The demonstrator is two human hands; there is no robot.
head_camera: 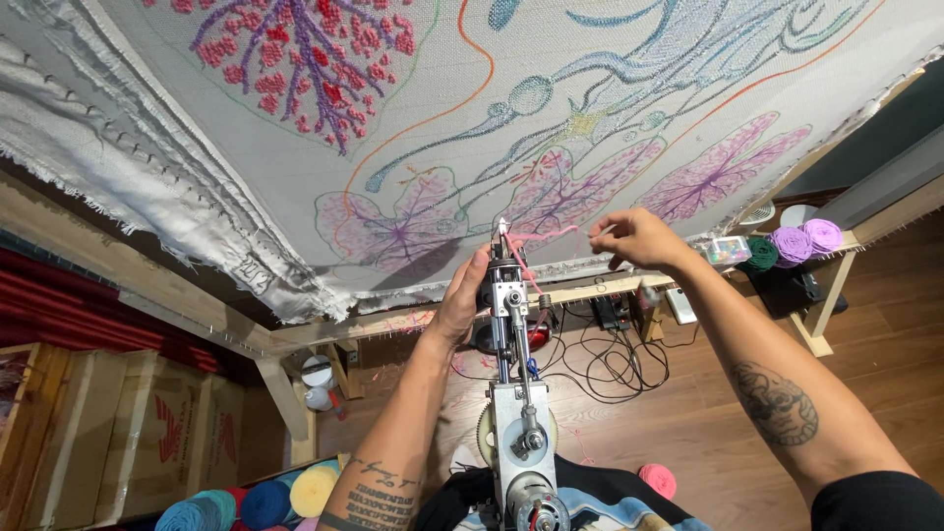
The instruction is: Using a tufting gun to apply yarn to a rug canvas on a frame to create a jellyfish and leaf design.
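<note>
Bright, even daylight fills the view, strongest on the white cloth (629, 59), which shows no glare. Soft shadow lies beneath its frame (393, 320). Wide-angle bending curves the edges; focus is sharp throughout.

Wooden floor (885, 324) carries tangled black cables (615, 359) and yarn balls (265, 497).

Place: a rug-making workshop.
Cloth: a big white backing cloth (246, 147) stretched on a wooden frame (324, 329) fills the upper frame, with stitched pink and purple leaf shapes and blue lines.
Tool: a metal tufting gun (516, 393) at lower centre.
Yarn: rolls (796, 241) at right, more yarn balls (265, 497) at lower left.
Floor: wood boards (708, 413) with tangled cables (610, 359).
</note>
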